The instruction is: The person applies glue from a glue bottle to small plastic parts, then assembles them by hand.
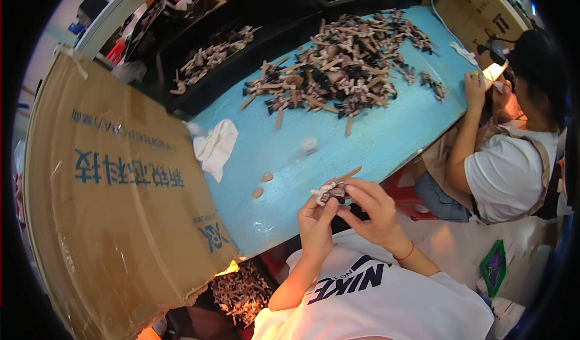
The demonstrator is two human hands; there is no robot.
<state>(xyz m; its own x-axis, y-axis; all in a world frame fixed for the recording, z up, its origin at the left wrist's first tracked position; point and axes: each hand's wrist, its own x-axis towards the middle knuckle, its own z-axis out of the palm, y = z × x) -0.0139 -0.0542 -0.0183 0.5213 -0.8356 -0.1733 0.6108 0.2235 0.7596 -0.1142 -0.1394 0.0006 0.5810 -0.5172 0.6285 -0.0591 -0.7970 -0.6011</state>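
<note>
Over the near edge of the table, my left hand (316, 226) is closed round a small figurine (328, 194), pale at one end and dark brown and black at the other. From its far side a flat wooden stick (350, 174) sticks out; the join between them is hidden by fingers. My right hand (377, 214) grips the black end of the same piece with its fingertips. Beyond, a big heap of similar figurines (338, 74), many with sticks, covers the far part of the light blue tabletop (260, 152).
A large cardboard box (115, 177) walls off the left side. A white cloth (217, 146), a white cotton-like tuft (309, 145) and two tan discs (262, 184) lie on the table. Black trays (175, 98) hold more figurines behind. A co-worker (507, 158) sits at the right.
</note>
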